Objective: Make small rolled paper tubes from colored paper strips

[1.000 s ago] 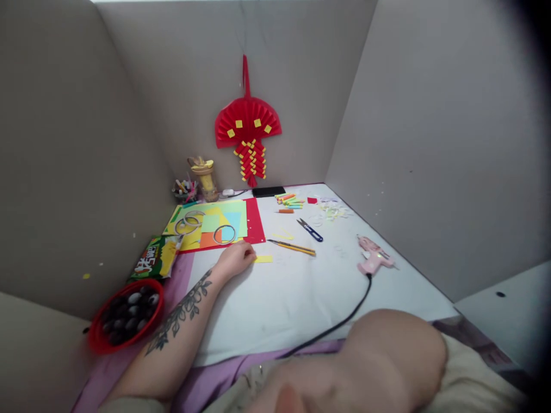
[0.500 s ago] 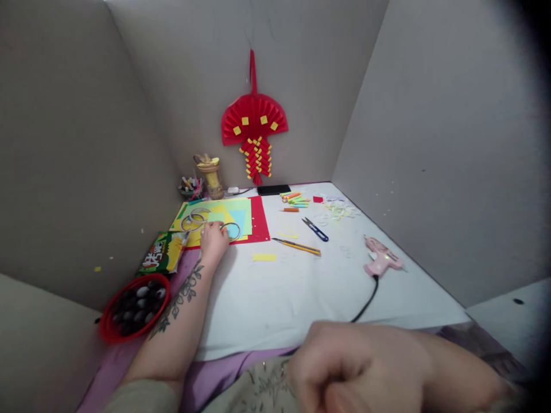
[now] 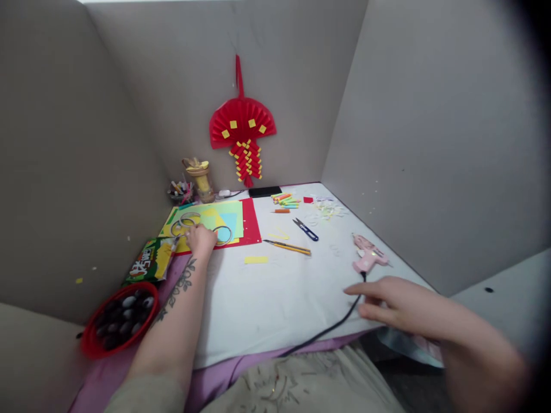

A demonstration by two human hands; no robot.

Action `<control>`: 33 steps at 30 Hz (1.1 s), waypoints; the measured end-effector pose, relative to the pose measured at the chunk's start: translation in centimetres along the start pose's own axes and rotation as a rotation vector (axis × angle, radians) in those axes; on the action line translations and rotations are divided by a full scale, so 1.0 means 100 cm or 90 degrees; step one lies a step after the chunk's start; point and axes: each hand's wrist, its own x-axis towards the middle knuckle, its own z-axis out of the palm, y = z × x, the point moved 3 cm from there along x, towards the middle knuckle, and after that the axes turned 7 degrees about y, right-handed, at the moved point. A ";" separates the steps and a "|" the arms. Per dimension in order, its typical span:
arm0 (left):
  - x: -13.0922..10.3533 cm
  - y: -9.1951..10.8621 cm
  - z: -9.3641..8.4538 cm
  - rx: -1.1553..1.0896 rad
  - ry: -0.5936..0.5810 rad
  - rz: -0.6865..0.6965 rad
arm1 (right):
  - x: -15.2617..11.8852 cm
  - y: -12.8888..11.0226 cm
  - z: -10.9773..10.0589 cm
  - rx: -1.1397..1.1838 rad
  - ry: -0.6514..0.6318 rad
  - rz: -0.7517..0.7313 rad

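My left hand (image 3: pixel 201 240) is over coloured paper sheets (image 3: pixel 235 207) on the left of the table, fingers bent against the edge of a thin ring (image 3: pixel 229 234) that looks like a narrow tape roll. Its fingertips are partly hidden. Two similar grey rings (image 3: pixel 189 215) lie just beyond that hand. My right hand (image 3: pixel 387 298) is held above the table's front right, thumb and fingers apart, nothing in it. Close by it is the black cord (image 3: pixel 329 329) of a pink glue gun (image 3: pixel 367 255), which lies on its side.
Thread snips (image 3: pixel 306 229), a yellow craft knife (image 3: pixel 288 247), a yellow paper strip (image 3: pixel 256 260) and small paper rolls (image 3: pixel 284 200) lie mid-table. Paper scraps (image 3: pixel 330 208) are behind. On the left are a red bowl (image 3: pixel 90 338) and a snack packet (image 3: pixel 148 261). A red paper fan (image 3: pixel 243 117) hangs on the wall.
My right hand has moved forward from near my body towards the glue gun, and its curled fingers have opened. My left hand stays by the ring. The view has shifted slightly.
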 end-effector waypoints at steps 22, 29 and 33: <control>-0.064 0.039 0.024 -0.684 -0.276 -0.154 | 0.184 -0.060 0.068 -0.118 0.300 -0.032; -0.061 0.026 0.030 -0.644 -0.228 -0.123 | 0.189 -0.096 0.099 0.096 0.129 -0.148; -0.056 0.019 0.030 -0.635 -0.206 -0.131 | 0.193 -0.098 0.101 0.105 0.037 -0.130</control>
